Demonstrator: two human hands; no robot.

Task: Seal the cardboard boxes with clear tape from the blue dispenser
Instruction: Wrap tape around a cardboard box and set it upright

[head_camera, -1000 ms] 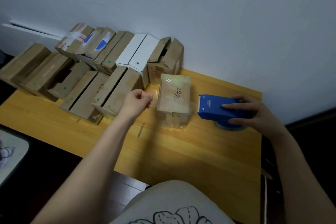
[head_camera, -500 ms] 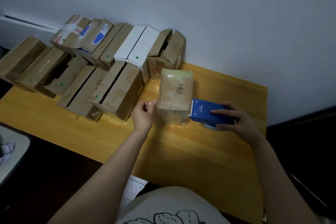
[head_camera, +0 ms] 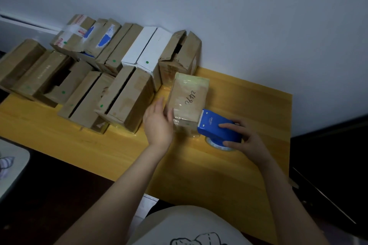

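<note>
The left hand (head_camera: 158, 122) has opened out of the pinch it held half a second ago. At the far left, rows of brown and white cardboard boxes (head_camera: 89, 77) lie on the yellow wooden table (head_camera: 229, 175). The left hand's straight, close-set fingers rest against the left side of the small tape-wrapped brown cardboard box (head_camera: 188, 99) mid-table. The blue plastic tape dispenser (head_camera: 216, 127) meets the box's near right corner with its toothed edge. The right hand (head_camera: 246, 138) grips the dispenser, fingers curled over it.
</note>
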